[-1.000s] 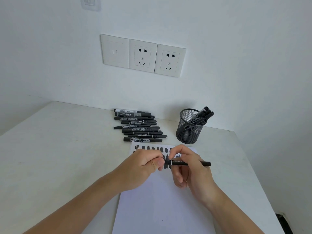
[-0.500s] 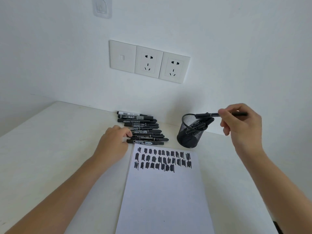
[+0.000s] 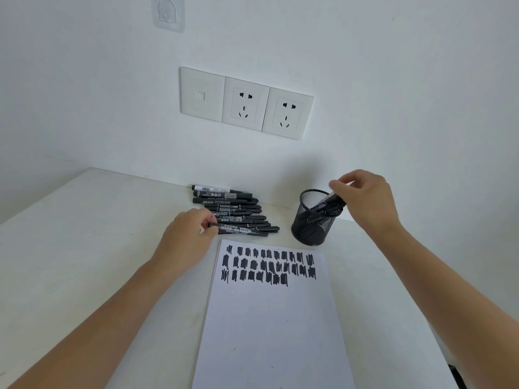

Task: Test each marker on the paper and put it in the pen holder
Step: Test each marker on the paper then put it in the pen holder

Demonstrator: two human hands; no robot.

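On my feed, the fingers (image 3: 204, 218) and thumb of the left hand (image 3: 188, 237) are curled and pinch the nine o'clock end of the front marker (image 3: 244, 231). It is the one closest to me in the row of black markers (image 3: 230, 204) lying side by side on the table (image 3: 70, 248). The front marker lies flat, running from nine to three o'clock, touching its neighbour in the row. The row sits at about eleven o'clock from the paper (image 3: 269, 327), just beyond its far left corner. On the right hand (image 3: 370, 200), the fingertips (image 3: 337, 184) are drawn close together right over the upper end of a tilted marker (image 3: 330, 198) that leans into the pen holder (image 3: 311, 228). The feed is smeared there, so I cannot tell whether they grip it or only touch it. Beside it I see other stored markers (image 3: 335, 210) in the holder, their tops leaning over the rim toward three o'clock. The holder is a black mesh cup standing upright at the paper's one o'clock, just past its far right corner. The paper lies between the two forearms, at six o'clock from both hands, with three rows of black scribbles (image 3: 269, 266) across its far end. On the wall at twelve o'clock I see three white socket plates (image 3: 244, 103), and a clear adhesive hook (image 3: 167, 12) above them at eleven o'clock.
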